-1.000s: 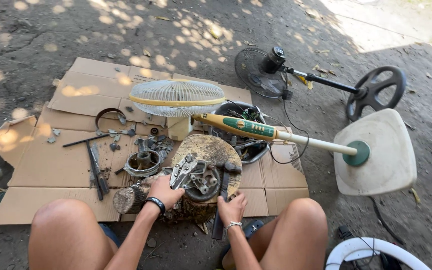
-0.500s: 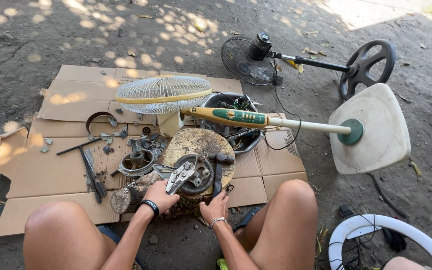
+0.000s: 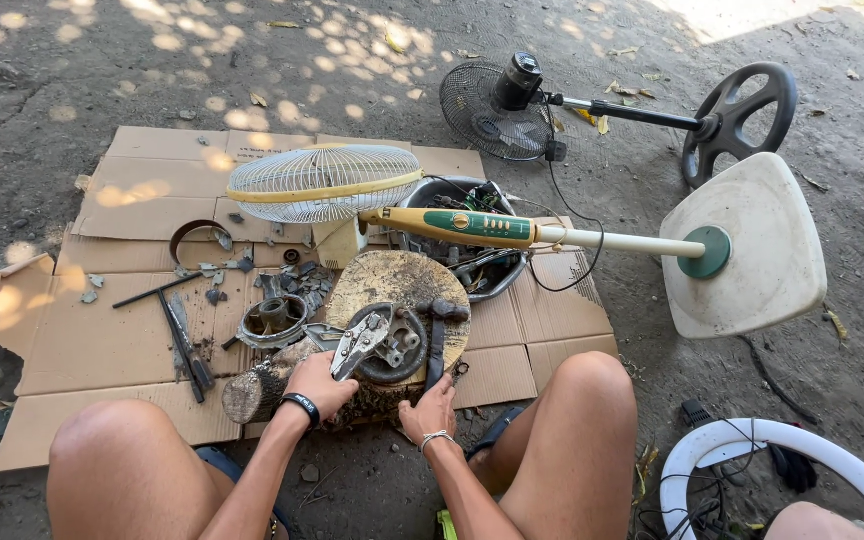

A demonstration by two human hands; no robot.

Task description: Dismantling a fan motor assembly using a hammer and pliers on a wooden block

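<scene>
Head view: left hand (image 3: 319, 379) grips pliers (image 3: 360, 342) on stump (image 3: 400, 285) (right hand (image 3: 431, 412) beside).

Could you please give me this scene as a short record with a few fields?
Setting: outdoors on dirt, flattened cardboard as a mat
Left hand: holds pliers against a round metal part
Right hand: rests on the edge of the log slice
On the log: hammer
Behind: white fan lying on its side, black fan
Left of log: loose tools
</scene>
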